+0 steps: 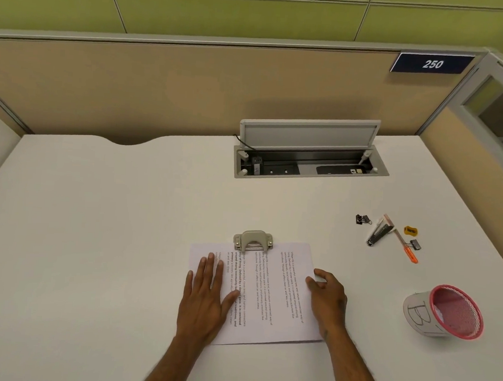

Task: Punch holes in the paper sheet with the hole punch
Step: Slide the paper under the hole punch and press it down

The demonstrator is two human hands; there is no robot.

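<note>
So the paper sheet [267,291] lies flat on the white table [125,212], close to the near edge and about mid-width, with the printed text running sideways. The hole punch [253,240] sits at the sheet's far edge, and that edge looks tucked into its slot.

The left hand [208,293] is flat on the left part of the sheet, fingers spread, grip released, just pressing down. The right hand [326,298] is at the sheet's right edge with the fingers curled loosely onto the paper; can't tell if it's actually pinching the edge or only resting there.

Over toward the right edge of the table there's a little pile: a stapler [378,232], a couple of binder clips [362,219], a yellow sharpener [410,229] and an orange pen [408,251]. Nearer, a red mesh cup [455,311] is tipped on its side. An open cable box [308,158] is set into the table near the far edge.
</note>
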